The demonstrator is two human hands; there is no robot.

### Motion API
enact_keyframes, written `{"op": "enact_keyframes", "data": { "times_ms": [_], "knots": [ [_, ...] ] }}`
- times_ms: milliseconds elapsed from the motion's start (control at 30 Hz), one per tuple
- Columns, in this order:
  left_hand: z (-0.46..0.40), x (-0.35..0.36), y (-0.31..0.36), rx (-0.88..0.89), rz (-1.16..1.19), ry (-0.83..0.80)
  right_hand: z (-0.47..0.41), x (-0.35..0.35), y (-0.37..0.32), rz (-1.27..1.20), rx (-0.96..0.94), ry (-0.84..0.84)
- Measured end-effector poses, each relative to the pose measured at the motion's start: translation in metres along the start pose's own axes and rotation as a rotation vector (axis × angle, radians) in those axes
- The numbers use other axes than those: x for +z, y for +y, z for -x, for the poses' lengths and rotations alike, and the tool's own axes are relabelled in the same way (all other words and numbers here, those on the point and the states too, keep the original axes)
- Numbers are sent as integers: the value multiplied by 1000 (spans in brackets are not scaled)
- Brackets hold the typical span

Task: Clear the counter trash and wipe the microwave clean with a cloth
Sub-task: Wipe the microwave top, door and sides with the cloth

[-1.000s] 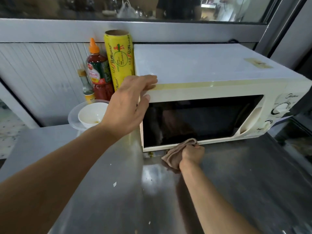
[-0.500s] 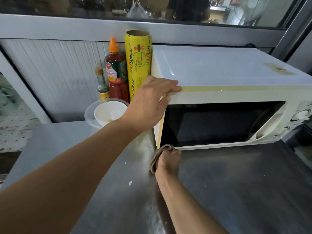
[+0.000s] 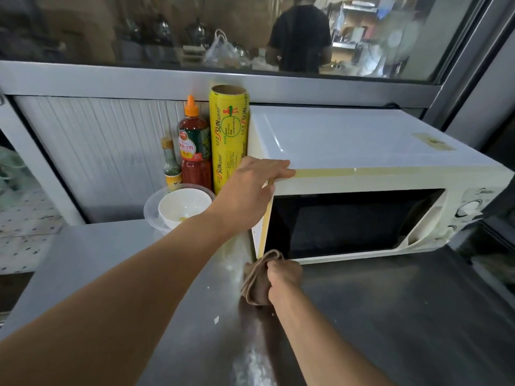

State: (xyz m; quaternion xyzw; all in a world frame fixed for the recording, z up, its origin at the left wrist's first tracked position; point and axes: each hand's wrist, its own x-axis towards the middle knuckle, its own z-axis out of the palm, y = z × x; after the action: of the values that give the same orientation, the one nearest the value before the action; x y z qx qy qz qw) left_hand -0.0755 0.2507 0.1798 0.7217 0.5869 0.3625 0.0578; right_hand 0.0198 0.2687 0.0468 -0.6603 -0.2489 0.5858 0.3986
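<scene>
A cream-white microwave [image 3: 362,146] with a dark door window stands on the steel counter [image 3: 404,316], door closed. My left hand [image 3: 250,188] rests on its top front left corner, fingers laid flat over the edge. My right hand [image 3: 284,277] grips a bunched brown cloth [image 3: 255,280] at the microwave's bottom left front corner, right where it meets the counter. A small white scrap [image 3: 216,319] lies on the counter in front of the cloth.
Left of the microwave stand a yellow cling-wrap roll [image 3: 228,137], a red sauce bottle [image 3: 195,146] and a small bottle [image 3: 169,162]. A white bowl [image 3: 184,207] sits in a clear dish. A person stands behind the glass at the back.
My right hand slid the cloth left along the microwave's bottom front edge to its left corner. The left hand kept its place on the top corner. The view shifted left.
</scene>
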Motion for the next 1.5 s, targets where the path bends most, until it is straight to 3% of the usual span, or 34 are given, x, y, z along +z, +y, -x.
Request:
{"op": "enact_keyframes", "data": {
  "times_ms": [233,433,600,867,1000,1300,1500],
  "knots": [
    [-3,-8,1,-52,-5,-69,10,-8,-31,90,-92,-55],
    [-1,-12,8,-101,-38,-123,27,-16,-71,24,-179,-137],
    [-5,-18,18,-128,-107,-202,44,-30,-93,64,-352,-194],
    [15,-18,54,-249,-64,-132,63,-88,-96,210,-546,-226],
    [49,-32,68,-317,-120,-48,75,-118,-92,306,-519,-303],
    [132,-71,84,-608,-261,-176,112,-134,-100,423,-508,-419],
    [154,-94,88,-688,-275,-183,134,-122,-110,457,-563,-500]
  ]
}}
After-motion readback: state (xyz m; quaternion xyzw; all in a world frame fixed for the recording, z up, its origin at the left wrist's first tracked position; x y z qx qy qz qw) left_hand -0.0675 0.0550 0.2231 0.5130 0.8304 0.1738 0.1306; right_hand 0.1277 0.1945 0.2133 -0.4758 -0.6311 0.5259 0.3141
